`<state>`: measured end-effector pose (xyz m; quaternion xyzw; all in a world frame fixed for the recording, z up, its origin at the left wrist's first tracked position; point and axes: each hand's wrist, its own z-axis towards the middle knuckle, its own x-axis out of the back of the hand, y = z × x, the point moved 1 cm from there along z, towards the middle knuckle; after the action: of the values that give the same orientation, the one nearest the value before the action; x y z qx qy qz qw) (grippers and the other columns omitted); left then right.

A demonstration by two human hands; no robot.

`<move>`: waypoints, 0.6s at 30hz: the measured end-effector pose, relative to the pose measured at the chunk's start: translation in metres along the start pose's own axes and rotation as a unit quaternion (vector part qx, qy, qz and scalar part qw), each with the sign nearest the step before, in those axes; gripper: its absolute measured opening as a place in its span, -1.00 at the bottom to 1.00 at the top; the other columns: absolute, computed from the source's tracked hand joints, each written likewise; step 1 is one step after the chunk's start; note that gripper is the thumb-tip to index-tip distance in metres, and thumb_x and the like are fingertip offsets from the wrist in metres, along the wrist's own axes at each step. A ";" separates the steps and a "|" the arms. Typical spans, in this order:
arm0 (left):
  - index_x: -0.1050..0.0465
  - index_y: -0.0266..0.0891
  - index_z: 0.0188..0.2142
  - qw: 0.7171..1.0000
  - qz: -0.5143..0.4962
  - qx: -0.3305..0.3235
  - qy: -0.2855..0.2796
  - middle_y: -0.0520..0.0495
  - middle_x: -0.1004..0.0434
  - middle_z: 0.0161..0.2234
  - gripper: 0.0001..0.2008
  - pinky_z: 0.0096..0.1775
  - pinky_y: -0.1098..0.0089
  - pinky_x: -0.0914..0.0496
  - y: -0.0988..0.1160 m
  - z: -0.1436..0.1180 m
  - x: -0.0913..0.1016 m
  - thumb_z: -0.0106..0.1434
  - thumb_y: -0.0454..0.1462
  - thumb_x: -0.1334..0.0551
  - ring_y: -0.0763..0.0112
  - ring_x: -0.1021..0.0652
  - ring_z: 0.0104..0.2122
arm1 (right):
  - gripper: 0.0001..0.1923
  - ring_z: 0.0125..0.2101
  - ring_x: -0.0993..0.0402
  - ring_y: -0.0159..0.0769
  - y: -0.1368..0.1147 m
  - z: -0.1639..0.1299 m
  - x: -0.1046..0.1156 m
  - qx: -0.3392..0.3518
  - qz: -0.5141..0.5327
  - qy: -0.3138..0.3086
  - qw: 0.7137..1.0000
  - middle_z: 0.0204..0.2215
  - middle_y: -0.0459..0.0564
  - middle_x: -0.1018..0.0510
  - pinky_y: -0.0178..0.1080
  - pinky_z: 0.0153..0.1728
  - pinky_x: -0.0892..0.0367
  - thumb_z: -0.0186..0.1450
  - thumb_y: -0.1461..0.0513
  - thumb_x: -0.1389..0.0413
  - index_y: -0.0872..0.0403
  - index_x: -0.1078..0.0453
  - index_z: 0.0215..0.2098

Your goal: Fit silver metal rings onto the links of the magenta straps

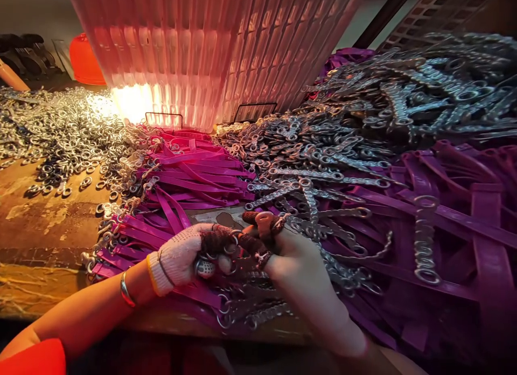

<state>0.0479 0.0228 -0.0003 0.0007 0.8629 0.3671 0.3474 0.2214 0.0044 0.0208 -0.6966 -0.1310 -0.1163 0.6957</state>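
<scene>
My left hand [183,256], in a pale dotted work glove with dark fingers, is closed around several metal rings [231,244]. Bare except for dark finger covers, my right hand [299,267] is pinched shut right against the left fingertips. What its fingers grip is hidden by them. Below the hands hang flat magenta straps [202,294] and twisted metal link strips [270,313] with ring ends; how they join the hands I cannot tell. Behind the left hand lies a pile of magenta straps [194,170] with rings at their ends.
Loose metal rings [72,122] are heaped on the worn wooden table [32,213] at left. Silver link strips [339,143] pile up at back right, above more purple straps [484,224]. A ribbed translucent panel [210,51] stands behind, near an orange-red object [85,60].
</scene>
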 end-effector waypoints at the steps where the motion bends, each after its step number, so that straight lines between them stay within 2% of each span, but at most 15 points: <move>1: -0.51 -0.34 -0.25 1.000 0.026 -0.005 -0.004 -0.04 -0.46 -0.46 -0.77 -0.74 0.62 0.01 0.000 -0.001 -0.002 0.12 -0.23 -0.32 0.61 -0.38 -0.66 | -0.65 -0.29 -0.55 -0.22 0.001 0.000 0.000 0.008 -0.015 0.004 1.000 -0.32 -0.05 -0.64 -0.21 -0.21 -0.45 0.12 0.22 -0.16 0.05 -0.47 -0.10; 3: -0.48 -0.31 -0.23 0.997 0.070 -0.018 -0.003 0.03 -0.40 -0.55 -0.76 -0.74 0.61 0.02 0.000 -0.003 -0.005 0.14 -0.20 -0.31 0.63 -0.29 -0.71 | -0.67 -0.24 -0.56 -0.20 0.003 -0.002 -0.002 0.030 -0.050 0.014 0.998 -0.24 -0.03 -0.64 -0.18 -0.17 -0.45 0.11 0.26 -0.13 0.03 -0.48 -0.13; 5: -0.47 -0.28 -0.24 0.992 0.112 -0.048 0.022 0.08 -0.34 -0.60 -0.79 -0.72 0.59 -0.02 0.002 -0.002 -0.007 0.17 -0.20 -0.28 0.64 -0.23 -0.73 | -0.67 -0.19 -0.56 -0.18 0.003 -0.006 -0.007 0.066 -0.072 0.018 0.995 -0.18 -0.02 -0.64 -0.16 -0.11 -0.44 0.09 0.30 -0.11 0.01 -0.49 -0.17; 7: -0.50 -0.27 -0.26 0.973 0.172 -0.128 0.082 0.03 -0.43 -0.52 -0.86 -0.64 0.59 -0.16 0.007 0.000 -0.004 0.16 -0.29 -0.26 0.60 -0.32 -0.64 | -0.68 -0.20 -0.56 -0.18 0.002 -0.014 -0.012 0.092 -0.059 0.002 0.994 -0.19 -0.03 -0.65 -0.16 -0.13 -0.45 0.08 0.32 -0.10 -0.02 -0.49 -0.20; 9: -0.55 -0.28 -0.29 0.937 0.219 -0.221 0.160 -0.03 -0.51 -0.39 -0.84 -0.52 0.59 -0.28 0.015 0.002 0.005 0.10 -0.38 -0.26 0.54 -0.43 -0.49 | -0.73 -0.23 -0.57 -0.19 -0.002 -0.021 -0.017 0.097 -0.030 -0.022 0.995 -0.22 -0.03 -0.65 -0.17 -0.17 -0.47 0.13 0.30 -0.10 -0.04 -0.51 -0.22; 10: -0.56 -0.27 -0.28 0.926 0.220 -0.243 0.186 -0.03 -0.52 -0.38 -0.81 -0.50 0.59 -0.29 0.019 0.003 0.010 0.08 -0.40 -0.26 0.54 -0.43 -0.47 | -0.76 -0.23 -0.57 -0.19 -0.004 -0.024 -0.019 0.088 -0.016 -0.029 0.996 -0.22 -0.03 -0.65 -0.16 -0.17 -0.47 0.15 0.28 -0.11 -0.04 -0.51 -0.22; 11: -0.56 -0.27 -0.26 0.931 0.201 -0.237 0.191 -0.01 -0.50 -0.42 -0.79 -0.54 0.59 -0.26 0.022 0.003 0.016 0.07 -0.40 -0.27 0.55 -0.41 -0.51 | -0.77 -0.22 -0.57 -0.18 -0.006 -0.024 -0.019 0.078 -0.006 -0.031 0.996 -0.21 -0.02 -0.64 -0.16 -0.16 -0.47 0.18 0.25 -0.12 -0.04 -0.52 -0.21; 12: -0.56 -0.27 -0.24 0.949 0.158 -0.210 0.177 0.01 -0.46 -0.49 -0.78 -0.59 0.59 -0.21 0.023 0.002 0.022 0.07 -0.38 -0.27 0.58 -0.36 -0.59 | -0.78 -0.22 -0.57 -0.18 -0.007 -0.024 -0.019 0.067 0.002 -0.025 0.997 -0.21 -0.02 -0.64 -0.14 -0.15 -0.47 0.20 0.23 -0.13 -0.03 -0.52 -0.18; 14: -0.53 -0.30 -0.25 0.987 0.035 -0.117 0.106 0.03 -0.40 -0.56 -0.78 -0.68 0.59 -0.11 0.021 0.000 0.029 0.08 -0.29 -0.29 0.60 -0.30 -0.69 | -0.73 -0.22 -0.56 -0.16 -0.007 -0.019 -0.017 0.034 0.018 -0.010 0.999 -0.25 -0.02 -0.64 -0.13 -0.15 -0.47 0.21 0.17 -0.17 0.00 -0.52 -0.12; 16: -0.50 -0.32 -0.26 0.997 -0.065 -0.031 0.040 -0.05 -0.47 -0.49 -0.71 -0.71 0.57 -0.14 0.015 -0.003 0.030 0.04 -0.19 -0.33 0.52 -0.41 -0.66 | -0.68 -0.25 -0.56 -0.14 -0.004 -0.013 -0.015 0.001 0.035 -0.004 0.999 -0.30 -0.02 -0.64 -0.12 -0.18 -0.47 0.19 0.13 -0.19 0.03 -0.51 -0.09; 18: -0.48 -0.32 -0.25 0.996 -0.086 0.011 0.009 -0.11 -0.52 -0.41 -0.62 -0.72 0.56 -0.17 0.008 -0.006 0.024 0.02 -0.09 -0.36 0.44 -0.48 -0.60 | -0.67 -0.26 -0.56 -0.13 -0.002 -0.009 -0.015 -0.024 0.039 -0.005 0.999 -0.31 -0.01 -0.64 -0.12 -0.20 -0.47 0.18 0.13 -0.20 0.05 -0.51 -0.10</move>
<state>0.0241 0.0308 -0.0072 -0.0732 0.8667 0.3261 0.3703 0.2067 -0.0046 0.0172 -0.7181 -0.1044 -0.0881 0.6824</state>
